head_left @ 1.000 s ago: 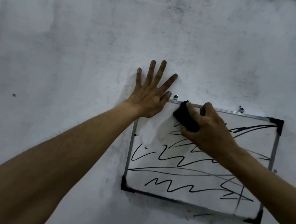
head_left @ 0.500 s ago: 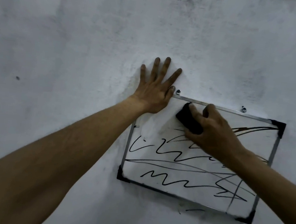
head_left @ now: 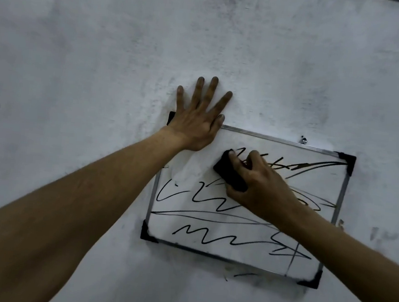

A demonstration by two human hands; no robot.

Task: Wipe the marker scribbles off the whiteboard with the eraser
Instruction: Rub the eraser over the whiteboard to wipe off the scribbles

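My left hand (head_left: 196, 123) lies open and flat, fingers spread on the wall (head_left: 104, 68), its heel over the top left corner of the whiteboard (head_left: 210, 227), which hangs tilted. My right hand (head_left: 260, 188) is closed around the black eraser (head_left: 228, 173), pressing it to the upper middle of the board. A patch beside it looks wiped clean. Black scribbles (head_left: 205, 236) cover most of the rest: zigzags across the middle and bottom, strokes toward the top right corner. The job looks barely begun. The board seems to hang from a small screw (head_left: 304, 139), so I judge a hard sideways stroke could swing it or knock it loose if my left hand eases off. Light pressure could smear the ink.
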